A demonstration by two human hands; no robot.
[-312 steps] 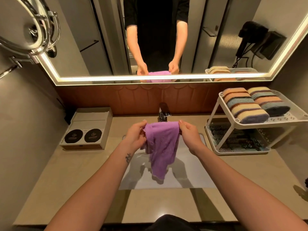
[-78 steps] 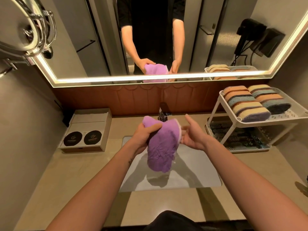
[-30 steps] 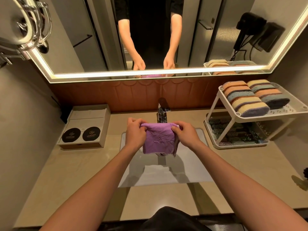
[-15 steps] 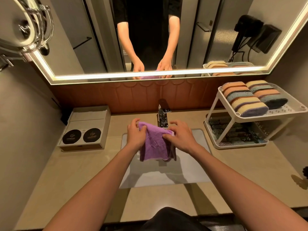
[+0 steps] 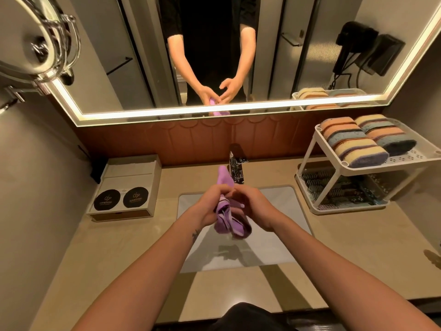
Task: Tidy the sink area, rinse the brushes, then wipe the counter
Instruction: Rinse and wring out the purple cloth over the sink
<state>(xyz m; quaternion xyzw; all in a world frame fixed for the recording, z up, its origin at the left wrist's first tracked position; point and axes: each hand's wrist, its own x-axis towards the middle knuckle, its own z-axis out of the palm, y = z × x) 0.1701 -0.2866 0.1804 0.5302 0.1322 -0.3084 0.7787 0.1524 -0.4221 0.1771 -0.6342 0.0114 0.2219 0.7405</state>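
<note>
Two hands: left hand (image 5: 210, 207) and right hand (image 5: 254, 209) meet over the sink, both with fingers curled round one bunched cloth (image 5: 223, 219); neither lies flat or slack.
Grip: the left fist wraps the cloth's middle; the right closes on it from the other side, touching the left, though how tightly is hard to tell.
Progress: it looks like wringing or bunching the cloth before wiping, so the wipe itself seems still to come. No brush is in either hand, and whether they are rinsed cannot be judged.
Cloth axis: a twisted rope running near to far, with one short end poking out beyond the grip toward the tap and the looped bulk hanging on the near side.
Sink (image 5: 274, 237): directly below the grip, the cloth clear of it.
Counter (image 5: 119, 247): around the sink, on both sides of the grip.
Tap (image 5: 236, 172): just beyond the grip, beside the cloth's far end.
Box (image 5: 126, 187): well to the left of the grip.
Rack (image 5: 307, 163): well to the right and beyond, with rolled striped sponges (image 5: 358, 144) on top; the lower tier's dark items are unclear.
</note>
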